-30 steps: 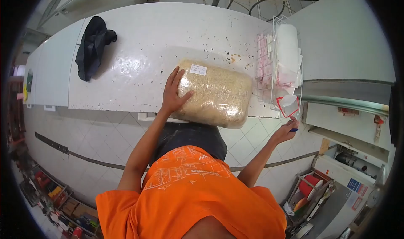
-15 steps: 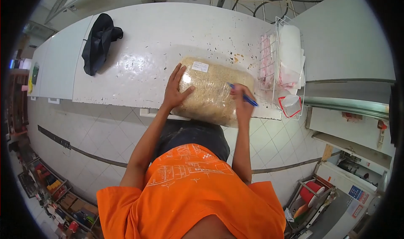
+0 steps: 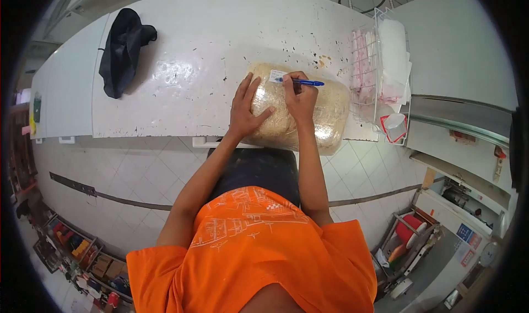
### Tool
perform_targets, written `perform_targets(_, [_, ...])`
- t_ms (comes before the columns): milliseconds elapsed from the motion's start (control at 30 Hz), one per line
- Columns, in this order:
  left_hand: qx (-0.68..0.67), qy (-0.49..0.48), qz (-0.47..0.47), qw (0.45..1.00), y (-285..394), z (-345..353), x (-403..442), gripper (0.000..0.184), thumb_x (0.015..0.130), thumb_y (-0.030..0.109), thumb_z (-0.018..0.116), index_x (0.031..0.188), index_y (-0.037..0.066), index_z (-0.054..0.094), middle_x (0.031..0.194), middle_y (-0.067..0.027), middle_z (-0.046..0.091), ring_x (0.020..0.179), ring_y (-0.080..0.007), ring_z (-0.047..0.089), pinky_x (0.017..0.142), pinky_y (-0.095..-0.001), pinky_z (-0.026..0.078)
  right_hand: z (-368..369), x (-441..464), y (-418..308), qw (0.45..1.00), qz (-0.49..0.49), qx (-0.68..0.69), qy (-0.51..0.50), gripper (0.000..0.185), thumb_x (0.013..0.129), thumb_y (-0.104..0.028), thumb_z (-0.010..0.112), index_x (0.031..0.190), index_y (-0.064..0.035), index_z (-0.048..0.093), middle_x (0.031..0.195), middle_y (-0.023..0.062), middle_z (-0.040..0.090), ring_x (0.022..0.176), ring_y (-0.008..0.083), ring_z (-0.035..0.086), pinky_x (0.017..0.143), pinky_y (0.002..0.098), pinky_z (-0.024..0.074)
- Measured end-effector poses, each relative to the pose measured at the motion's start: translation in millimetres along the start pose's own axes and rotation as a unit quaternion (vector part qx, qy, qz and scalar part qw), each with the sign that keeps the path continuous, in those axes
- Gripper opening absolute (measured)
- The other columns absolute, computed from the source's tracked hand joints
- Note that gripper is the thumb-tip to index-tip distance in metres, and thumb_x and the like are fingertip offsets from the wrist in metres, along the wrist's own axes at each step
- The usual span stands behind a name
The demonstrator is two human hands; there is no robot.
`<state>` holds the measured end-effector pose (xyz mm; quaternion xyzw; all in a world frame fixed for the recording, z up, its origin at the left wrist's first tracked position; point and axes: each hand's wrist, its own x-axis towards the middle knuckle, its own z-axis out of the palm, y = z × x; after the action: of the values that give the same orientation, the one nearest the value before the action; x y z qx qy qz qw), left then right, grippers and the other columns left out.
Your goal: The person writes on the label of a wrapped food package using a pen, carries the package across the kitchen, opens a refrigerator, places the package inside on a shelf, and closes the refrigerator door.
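Observation:
A plastic-wrapped bale of pale tan material (image 3: 330,106) lies at the front edge of the white table, partly overhanging it. On its upper left sits a small white printed label (image 3: 276,76). My left hand (image 3: 246,110) rests flat on the left end of the bale, fingers spread. My right hand (image 3: 300,95) grips a blue pen (image 3: 311,82), its tip at the right part of the label. The fingers hide some of the label and the exact contact of the tip.
A dark cloth item, perhaps a cap, (image 3: 122,51) lies on the table (image 3: 187,54) at left. At right stands a white wire rack (image 3: 380,70) with plastic bags and a white roll; a red-edged clear container (image 3: 393,127) is at its front.
My right hand with the pen has moved up and left from the bale's middle to the label. My left hand stays on the bale. The view has shifted slightly.

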<state>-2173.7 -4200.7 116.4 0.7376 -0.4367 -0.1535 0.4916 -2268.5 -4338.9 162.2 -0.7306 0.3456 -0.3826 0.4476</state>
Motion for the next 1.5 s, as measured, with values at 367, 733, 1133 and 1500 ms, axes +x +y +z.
perform_targets(367, [-0.023,-0.017,0.026,0.999,-13.1,-9.1,2.8,0.084,0.073,0.041,0.08,0.145,0.013,0.046,0.155,-0.0162,0.035,0.14,-0.039,0.036,0.111,-0.0503,0.033,5.1,3.5,5.9,0.998,0.044,-0.034,-0.039,0.015,0.091,-0.014,0.067,0.081,-0.0041,0.064,0.054,-0.0063,0.047,0.049,0.0006,0.037,0.046,0.0219,0.0273])
perform_targets(733, [-0.027,-0.018,0.029,0.999,-14.4,-8.9,2.4,0.084,0.073,0.04,0.081,0.145,0.013,0.046,0.155,-0.0156,0.036,0.139,-0.0387,0.036,0.111,-0.0503,0.032,4.0,2.0,7.5,0.998,0.049,-0.019,-0.045,0.014,0.092,-0.011,0.066,0.08,-0.0041,0.063,0.057,-0.0066,0.049,0.051,0.0001,0.038,0.046,0.0217,0.0288])
perform_targets(1133, [-0.024,-0.023,0.029,0.999,-14.3,-9.3,2.9,0.085,0.073,0.041,0.081,0.145,0.012,0.046,0.154,-0.017,0.036,0.139,-0.0387,0.036,0.111,-0.0502,0.033,2.2,2.2,7.9,0.998,0.042,-0.035,-0.038,0.012,0.091,-0.01,0.066,0.082,-0.0037,0.064,0.056,-0.0061,0.048,0.051,0.0,0.039,0.046,0.0213,0.0282])
perform_targets(1500, [-0.024,-0.023,0.023,0.999,-13.4,-9.8,2.9,0.085,0.072,0.04,0.081,0.145,0.013,0.046,0.155,-0.016,0.035,0.14,-0.0385,0.035,0.111,-0.05,0.032,3.4,3.2,6.6,0.998,0.048,0.0,-0.029,0.012,0.091,-0.01,0.067,0.081,-0.0029,0.064,0.057,-0.0084,0.047,0.052,-0.001,0.037,0.046,0.0209,0.0265])
